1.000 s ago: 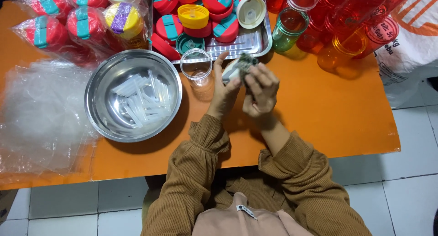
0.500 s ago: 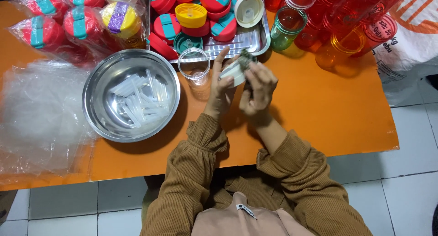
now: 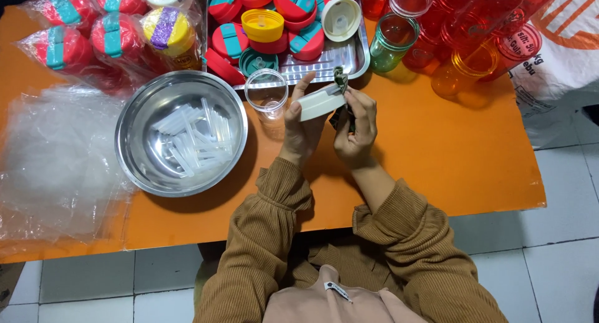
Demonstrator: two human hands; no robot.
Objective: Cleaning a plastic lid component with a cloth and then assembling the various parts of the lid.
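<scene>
My left hand (image 3: 302, 124) holds a white bottle lid (image 3: 319, 102) on edge above the orange table (image 3: 437, 142). My right hand (image 3: 357, 126) pinches a dark green strap piece (image 3: 340, 79) at the lid's right end. A clear plastic cup (image 3: 266, 96) stands upright just left of my left hand. Beyond the hands lies a metal tray (image 3: 349, 61) heaped with red, teal and yellow lids (image 3: 262, 24).
A steel bowl (image 3: 134, 136) with several clear plastic straws sits left of the cup. Clear plastic bags (image 3: 53, 154) lie at the far left, bagged lidded bottles (image 3: 106, 33) behind them. A green cup (image 3: 390, 43) and orange-red bottles (image 3: 474, 29) stand at the back right.
The lid has turned in my hands so its white side shows edge-on. My right fingers have shifted up to the green strap at its end.
</scene>
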